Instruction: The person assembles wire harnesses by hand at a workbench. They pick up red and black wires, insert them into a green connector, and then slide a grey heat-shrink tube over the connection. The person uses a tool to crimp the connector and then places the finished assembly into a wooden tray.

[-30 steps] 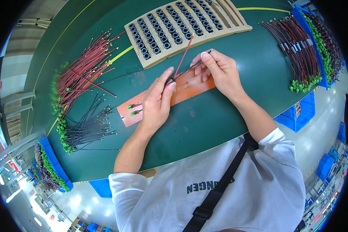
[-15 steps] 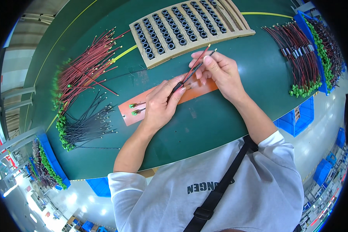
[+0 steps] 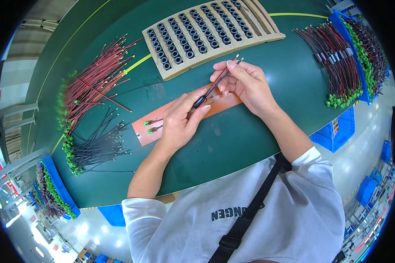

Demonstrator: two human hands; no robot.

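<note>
My left hand [image 3: 178,120] is closed around a red and a black wire, with its thumb and forefinger at a black cylindrical ferrite core [image 3: 199,102] that sits around the wires. Past the core, the red wire and the black wire [image 3: 221,78] run up to my right hand [image 3: 249,85]. There the thumb and fingers pinch them near their bare metal ends. Below the left wrist side, the wires' green connectors [image 3: 149,127] lie on an orange board [image 3: 145,139]. My palms hide the middle of the wires.
Beyond my hands lies a cardboard tray [image 3: 219,52] holding rows of black ring cores. At left are bundles of red wires [image 3: 98,70] and black wires [image 3: 96,147] with green connectors. Finished-looking wire pairs with cores [image 3: 335,59] lie at right, beside a blue bin [image 3: 344,30].
The core now shows more plainly at my left fingertips. My right fingers sit closer along the wires, near their ends. The whole view has shifted slightly.
</note>
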